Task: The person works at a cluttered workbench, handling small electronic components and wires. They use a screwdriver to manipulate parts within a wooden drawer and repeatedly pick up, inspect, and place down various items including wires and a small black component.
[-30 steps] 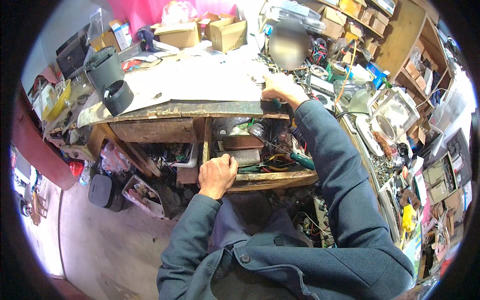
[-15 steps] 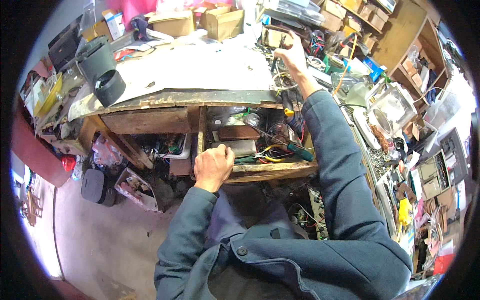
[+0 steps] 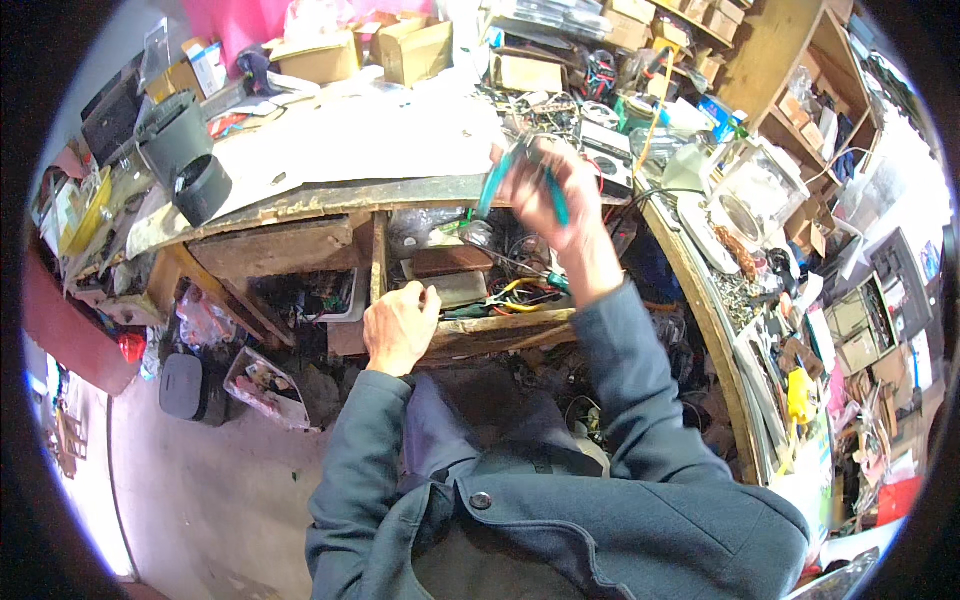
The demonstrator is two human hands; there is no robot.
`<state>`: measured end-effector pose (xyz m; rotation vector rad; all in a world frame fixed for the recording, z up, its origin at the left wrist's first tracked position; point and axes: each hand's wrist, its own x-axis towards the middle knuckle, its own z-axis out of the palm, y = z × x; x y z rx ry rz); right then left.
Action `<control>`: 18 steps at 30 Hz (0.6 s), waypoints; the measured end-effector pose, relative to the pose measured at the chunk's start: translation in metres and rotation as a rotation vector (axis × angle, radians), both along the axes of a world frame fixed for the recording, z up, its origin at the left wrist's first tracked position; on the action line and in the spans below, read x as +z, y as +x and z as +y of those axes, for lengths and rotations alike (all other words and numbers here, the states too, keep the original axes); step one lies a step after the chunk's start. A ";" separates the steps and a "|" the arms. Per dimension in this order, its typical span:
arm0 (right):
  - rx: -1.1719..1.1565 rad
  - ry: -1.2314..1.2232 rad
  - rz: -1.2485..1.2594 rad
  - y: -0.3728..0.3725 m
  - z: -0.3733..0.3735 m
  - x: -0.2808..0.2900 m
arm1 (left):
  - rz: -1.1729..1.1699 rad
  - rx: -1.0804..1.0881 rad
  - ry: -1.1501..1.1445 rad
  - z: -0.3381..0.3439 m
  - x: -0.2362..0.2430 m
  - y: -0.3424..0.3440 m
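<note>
My right hand (image 3: 560, 195), blurred by motion, is raised over the bench edge. It is closed around pliers (image 3: 557, 195) with teal handles that spread apart; their jaws are too smeared to make out. Below it is a pulled-out wooden drawer (image 3: 530, 333) in the bench. My left hand (image 3: 398, 328) has its fingers curled over the drawer's left front corner. Inside the drawer, beside that hand, lie a brown flat box (image 3: 452, 261), a grey flat case (image 3: 458, 290) and yellow-handled pliers (image 3: 520, 300), among wires and other tools.
A white sheet (image 3: 330, 140) covers the bench top, with open cardboard boxes (image 3: 415, 52) behind it. Dark grey cylinders (image 3: 203, 188) stand at the left edge. On the right, a side bench is crowded with parts. A bin (image 3: 183, 387) and a littered box (image 3: 265, 388) sit on the floor.
My right hand has come back from the cluttered rear of the bench toward me, and teal-handled pliers now show in it. The left hand stays at the drawer corner. The view has shifted slightly.
</note>
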<state>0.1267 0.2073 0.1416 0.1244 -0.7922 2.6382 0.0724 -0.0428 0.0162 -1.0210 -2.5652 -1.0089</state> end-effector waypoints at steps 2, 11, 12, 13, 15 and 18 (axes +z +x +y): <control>0.068 0.237 -0.055 0.037 -0.042 -0.032 | -0.066 -0.062 0.213 -0.005 -0.011 -0.001; -0.291 0.532 -0.337 0.140 -0.155 -0.138 | -0.978 -0.382 0.191 -0.043 -0.018 0.106; -0.345 0.635 -0.354 0.149 -0.163 -0.151 | -1.050 -0.418 0.220 -0.047 -0.046 0.101; -0.371 0.743 -0.360 0.155 -0.173 -0.165 | -1.005 -0.413 0.291 -0.054 -0.067 0.100; -0.128 0.466 -0.408 0.171 -0.180 -0.196 | -1.025 -0.364 0.181 -0.063 -0.068 0.098; 0.147 0.243 -0.591 0.205 -0.172 -0.208 | -0.981 -0.410 0.024 -0.066 -0.093 0.082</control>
